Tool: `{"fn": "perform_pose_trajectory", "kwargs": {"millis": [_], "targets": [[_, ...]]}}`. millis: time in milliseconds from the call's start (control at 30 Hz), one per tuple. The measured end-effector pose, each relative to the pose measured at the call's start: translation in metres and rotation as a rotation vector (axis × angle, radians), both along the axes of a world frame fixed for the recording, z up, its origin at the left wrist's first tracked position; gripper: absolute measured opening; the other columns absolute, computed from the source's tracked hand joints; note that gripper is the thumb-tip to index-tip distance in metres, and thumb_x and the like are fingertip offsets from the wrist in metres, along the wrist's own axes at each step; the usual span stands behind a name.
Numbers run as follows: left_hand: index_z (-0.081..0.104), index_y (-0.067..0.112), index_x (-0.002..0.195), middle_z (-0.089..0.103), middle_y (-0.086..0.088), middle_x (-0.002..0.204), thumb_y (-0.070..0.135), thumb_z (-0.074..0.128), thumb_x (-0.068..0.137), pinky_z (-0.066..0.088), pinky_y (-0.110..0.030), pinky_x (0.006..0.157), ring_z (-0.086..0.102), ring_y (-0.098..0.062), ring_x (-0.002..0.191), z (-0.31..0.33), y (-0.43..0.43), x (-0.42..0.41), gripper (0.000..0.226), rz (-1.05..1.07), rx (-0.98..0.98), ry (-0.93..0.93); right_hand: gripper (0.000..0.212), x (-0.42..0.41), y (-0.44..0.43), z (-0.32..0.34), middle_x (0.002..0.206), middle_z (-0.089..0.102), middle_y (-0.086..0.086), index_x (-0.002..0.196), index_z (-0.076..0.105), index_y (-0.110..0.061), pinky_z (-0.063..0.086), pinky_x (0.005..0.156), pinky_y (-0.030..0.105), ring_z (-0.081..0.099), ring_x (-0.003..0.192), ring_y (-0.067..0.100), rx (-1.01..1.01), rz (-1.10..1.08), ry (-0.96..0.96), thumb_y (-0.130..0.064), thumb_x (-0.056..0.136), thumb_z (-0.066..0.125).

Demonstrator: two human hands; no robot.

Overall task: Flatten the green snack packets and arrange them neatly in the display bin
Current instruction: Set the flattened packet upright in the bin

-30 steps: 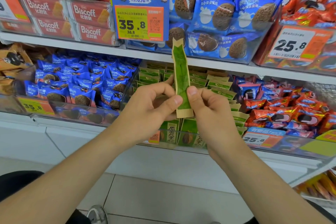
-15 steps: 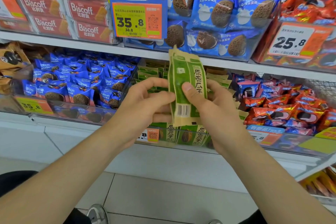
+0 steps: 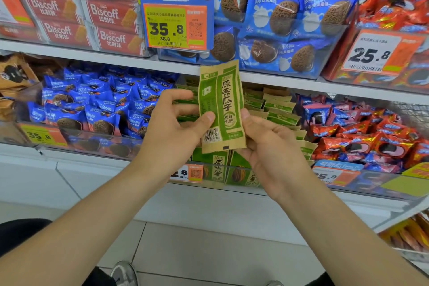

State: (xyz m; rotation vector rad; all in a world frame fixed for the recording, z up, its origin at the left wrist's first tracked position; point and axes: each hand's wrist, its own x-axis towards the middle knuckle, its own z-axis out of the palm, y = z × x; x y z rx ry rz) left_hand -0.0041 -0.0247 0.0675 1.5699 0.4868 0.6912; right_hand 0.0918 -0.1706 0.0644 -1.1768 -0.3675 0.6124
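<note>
Left grip (image 3: pixel 171 127) clamped on the lower left of a green snack packet (image 3: pixel 220 104), thumb pressed flat on its front just above the barcode, fingers spread behind. Right grip (image 3: pixel 267 144) clamped on the lower right edge, thumb lying up along the side. Held upright, printed face toward the camera, in front of the clear display bin (image 3: pixel 257 169) on the lower shelf. More green packets (image 3: pixel 276 109) stacked in rows inside that bin, behind the held one. Blue cookie packs (image 3: pixel 92 104) in the bin to the left, red packs (image 3: pixel 362 141) to the right.
</note>
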Motion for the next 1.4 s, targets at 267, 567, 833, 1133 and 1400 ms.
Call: {"fn": "perform_pose_trajectory", "kwargs": {"millis": [267, 567, 833, 1133, 1400], "targets": [[0.054, 0.021, 0.148, 0.072, -0.001, 0.134, 0.011, 0.081, 0.090, 0.063, -0.048, 0.096, 0.073, -0.019, 0.119, 0.002, 0.003, -0.005, 0.064, -0.468, 0.023, 0.094, 0.011, -0.007, 0.004, -0.001, 0.086, 0.081, 0.011, 0.095, 0.081, -0.006, 0.065, 0.078, 0.052, 0.077, 0.080, 0.030, -0.055, -0.181, -0.455, -0.016, 0.095, 0.076], [0.054, 0.024, 0.149, 0.075, -0.006, 0.127, 0.012, 0.081, 0.085, 0.060, -0.049, 0.101, 0.074, -0.027, 0.117, 0.008, 0.019, -0.007, 0.071, -0.557, 0.000, 0.122, 0.021, -0.002, -0.003, 0.006, 0.091, 0.079, 0.019, 0.102, 0.077, 0.004, 0.064, 0.069, 0.042, 0.074, 0.076, 0.026, -0.037, -0.051, -0.338, -0.015, 0.100, 0.068], [0.054, 0.029, 0.129, 0.078, -0.011, 0.104, 0.051, 0.063, 0.100, 0.066, -0.045, 0.084, 0.077, -0.027, 0.099, 0.006, 0.004, 0.002, 0.037, -0.129, -0.043, -0.032, 0.009, 0.017, -0.013, 0.013, 0.090, 0.080, 0.012, 0.093, 0.079, -0.009, 0.052, 0.054, 0.029, 0.071, 0.073, 0.021, -0.300, 0.419, -0.461, -0.014, 0.097, 0.073], [0.048, 0.021, 0.102, 0.051, 0.012, 0.065, 0.039, 0.042, 0.113, 0.042, -0.029, 0.055, 0.045, -0.006, 0.055, -0.001, -0.008, 0.004, 0.021, -0.164, 0.395, -0.090, 0.043, 0.006, 0.005, -0.003, 0.059, 0.054, -0.002, 0.074, 0.059, -0.013, 0.040, 0.051, 0.031, 0.049, 0.053, 0.012, -0.362, -0.106, -1.041, -0.039, 0.109, 0.056], [0.048, 0.014, 0.095, 0.043, -0.006, 0.073, 0.025, 0.040, 0.116, 0.042, -0.046, 0.062, 0.041, -0.020, 0.064, -0.003, -0.003, 0.003, 0.024, -0.188, 0.454, -0.059, 0.041, -0.004, 0.018, -0.005, 0.067, 0.050, 0.002, 0.081, 0.054, -0.009, 0.047, 0.061, 0.050, 0.050, 0.063, 0.027, -0.293, -0.085, -0.860, -0.032, 0.113, 0.044]]}}
